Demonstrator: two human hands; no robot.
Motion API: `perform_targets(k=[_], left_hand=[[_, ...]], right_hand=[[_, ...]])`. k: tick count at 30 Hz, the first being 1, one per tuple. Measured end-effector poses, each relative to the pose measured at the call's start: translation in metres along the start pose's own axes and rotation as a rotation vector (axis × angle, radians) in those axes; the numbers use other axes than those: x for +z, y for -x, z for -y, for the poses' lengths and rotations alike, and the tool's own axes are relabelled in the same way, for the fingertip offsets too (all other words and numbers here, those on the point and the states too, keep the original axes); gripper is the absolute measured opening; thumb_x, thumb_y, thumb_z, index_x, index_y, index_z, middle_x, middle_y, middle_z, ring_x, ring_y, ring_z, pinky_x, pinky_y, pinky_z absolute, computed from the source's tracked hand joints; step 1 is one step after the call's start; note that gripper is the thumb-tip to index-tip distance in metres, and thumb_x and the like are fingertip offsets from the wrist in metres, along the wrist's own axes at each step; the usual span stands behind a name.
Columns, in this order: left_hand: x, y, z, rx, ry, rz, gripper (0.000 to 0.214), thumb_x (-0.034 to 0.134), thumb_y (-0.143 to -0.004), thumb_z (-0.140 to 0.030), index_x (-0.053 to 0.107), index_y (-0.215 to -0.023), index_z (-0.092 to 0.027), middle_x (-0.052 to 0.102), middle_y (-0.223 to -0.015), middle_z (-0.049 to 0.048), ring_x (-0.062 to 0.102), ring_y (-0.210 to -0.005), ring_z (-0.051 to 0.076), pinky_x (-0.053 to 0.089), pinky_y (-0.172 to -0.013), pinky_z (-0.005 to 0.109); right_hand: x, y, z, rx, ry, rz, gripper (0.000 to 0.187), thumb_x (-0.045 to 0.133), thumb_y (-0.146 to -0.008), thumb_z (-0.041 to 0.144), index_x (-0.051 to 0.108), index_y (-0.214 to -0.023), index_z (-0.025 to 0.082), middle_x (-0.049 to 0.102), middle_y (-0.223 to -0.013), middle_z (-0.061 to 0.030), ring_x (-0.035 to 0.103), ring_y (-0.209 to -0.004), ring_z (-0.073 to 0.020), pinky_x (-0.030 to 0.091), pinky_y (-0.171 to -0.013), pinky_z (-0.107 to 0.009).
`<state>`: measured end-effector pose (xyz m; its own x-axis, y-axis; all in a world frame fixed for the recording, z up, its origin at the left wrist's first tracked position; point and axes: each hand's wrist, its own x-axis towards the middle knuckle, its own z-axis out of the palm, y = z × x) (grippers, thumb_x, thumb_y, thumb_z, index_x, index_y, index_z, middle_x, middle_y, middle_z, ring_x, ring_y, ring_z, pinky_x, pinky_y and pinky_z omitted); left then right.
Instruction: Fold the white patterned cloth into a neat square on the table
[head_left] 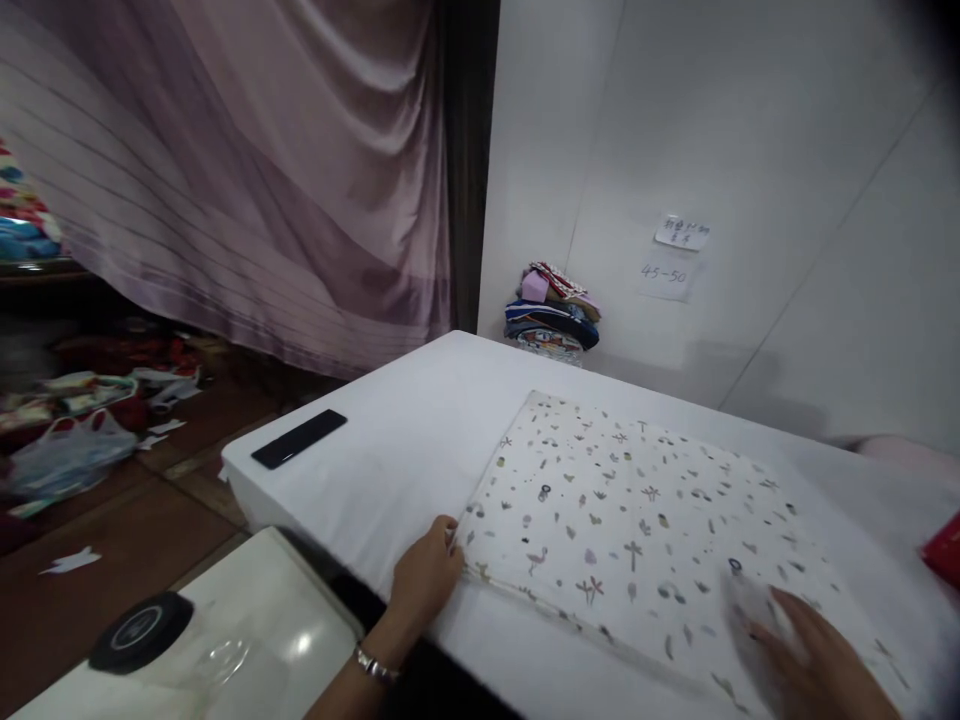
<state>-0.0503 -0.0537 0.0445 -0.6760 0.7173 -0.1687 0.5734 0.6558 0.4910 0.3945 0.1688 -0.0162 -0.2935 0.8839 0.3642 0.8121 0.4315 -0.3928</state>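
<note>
A folded white cloth (592,520) printed with small palm trees, flamingos and rainbows lies flat on a white-covered table (405,440). My left hand (427,570) has its fingers curled closed at the cloth's near left corner, and a metal bracelet (375,665) circles that wrist. Over the right part of the print is my right hand (817,660), blurred by motion. A pale smear beside its fingers cannot be made out, nor whether the hand grips the fabric.
A black phone (300,438) rests near the table's left edge. Folded clothes (553,310) are stacked behind the table by the wall. At lower left stands a cream surface (255,610) with a round black object (141,632). Bags and paper scraps litter the floor beneath a pink curtain (300,180).
</note>
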Motion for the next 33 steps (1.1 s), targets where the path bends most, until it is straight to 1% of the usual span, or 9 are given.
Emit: perform_targets(k=[2,4,7,10,16,21,23,28,33], left_hand=[[0.0,-0.001,0.0,-0.012,0.008,0.009,0.03,0.042,-0.078,-0.024,0.047,-0.107,-0.021,0.065,-0.093,0.0042,0.06,-0.086,0.02,0.037,-0.067,0.028],[0.0,-0.002,0.003,-0.016,0.031,0.021,0.03,0.041,-0.078,-0.024,0.048,-0.107,-0.021,0.065,-0.091,0.0036,0.06,-0.085,0.02,0.037,-0.067,0.027],[-0.001,-0.005,0.009,-0.008,0.09,0.041,0.031,0.042,-0.078,-0.026,0.047,-0.107,-0.021,0.064,-0.086,0.002,0.06,-0.08,0.019,0.037,-0.065,0.027],[0.0,-0.011,0.016,0.001,0.126,0.069,0.031,0.042,-0.078,-0.028,0.049,-0.107,-0.021,0.062,-0.078,0.0001,0.06,-0.074,0.018,0.037,-0.064,0.027],[0.001,-0.021,0.019,-0.012,0.117,0.11,0.032,0.044,-0.077,-0.029,0.05,-0.107,-0.02,0.062,-0.077,0.0,0.06,-0.074,0.019,0.039,-0.066,0.028],[-0.002,-0.02,0.017,-0.03,0.112,0.154,0.031,0.042,-0.079,-0.032,0.048,-0.108,-0.021,0.063,-0.079,0.0,0.061,-0.076,0.019,0.04,-0.067,0.027],[-0.003,-0.02,0.017,-0.032,0.109,0.157,0.032,0.041,-0.079,-0.032,0.048,-0.109,-0.022,0.063,-0.081,0.0003,0.061,-0.078,0.019,0.041,-0.069,0.028],[-0.007,-0.021,0.017,-0.039,0.072,0.207,0.033,0.039,-0.08,-0.033,0.045,-0.111,-0.022,0.064,-0.082,0.0009,0.061,-0.079,0.019,0.041,-0.072,0.029],[-0.001,-0.027,0.026,-0.04,0.082,0.241,0.036,0.038,-0.08,-0.038,0.044,-0.112,-0.023,0.065,-0.083,0.0,0.062,-0.079,0.019,0.043,-0.072,0.027]], right_hand=[[0.017,-0.016,0.053,-0.119,0.041,0.139,0.065,0.036,-0.079,0.061,0.042,-0.134,0.028,0.042,-0.137,-0.0133,0.037,-0.127,-0.0317,0.034,-0.102,-0.049],[0.031,-0.028,0.098,-0.235,0.082,0.226,0.063,0.03,-0.084,0.057,0.035,-0.138,0.024,0.028,-0.146,-0.0072,0.022,-0.135,-0.0272,0.027,-0.107,-0.048],[0.045,-0.039,0.13,-0.333,0.143,0.419,0.063,0.027,-0.088,0.055,0.029,-0.141,0.022,0.023,-0.148,-0.0058,0.015,-0.136,-0.0248,0.019,-0.109,-0.049],[0.052,-0.045,0.134,-0.313,0.188,0.517,0.064,0.024,-0.089,0.056,0.028,-0.141,0.021,0.021,-0.148,-0.0076,0.014,-0.137,-0.0243,0.017,-0.109,-0.049],[0.058,-0.065,0.145,-0.309,0.21,0.443,0.067,0.02,-0.089,0.057,0.021,-0.143,0.018,0.012,-0.15,-0.0072,0.008,-0.138,-0.0227,0.011,-0.11,-0.048],[0.074,-0.075,0.145,-0.265,0.2,0.566,0.072,0.014,-0.088,0.061,0.018,-0.144,0.016,0.011,-0.15,-0.006,0.007,-0.138,-0.0225,0.01,-0.111,-0.045],[0.075,-0.083,0.147,-0.256,0.198,0.561,0.072,0.014,-0.088,0.061,0.016,-0.145,0.017,0.01,-0.15,-0.0052,0.006,-0.138,-0.0221,0.01,-0.111,-0.044],[0.076,-0.141,0.168,-0.241,0.226,0.475,0.074,0.012,-0.088,0.061,0.015,-0.145,0.015,0.007,-0.151,-0.0065,0.002,-0.138,-0.0211,0.006,-0.111,-0.042],[0.105,-0.207,0.164,-0.16,0.275,0.481,0.078,0.01,-0.087,0.062,0.014,-0.144,0.009,0.006,-0.151,-0.0093,0.0,-0.138,-0.0211,0.004,-0.11,-0.041]])
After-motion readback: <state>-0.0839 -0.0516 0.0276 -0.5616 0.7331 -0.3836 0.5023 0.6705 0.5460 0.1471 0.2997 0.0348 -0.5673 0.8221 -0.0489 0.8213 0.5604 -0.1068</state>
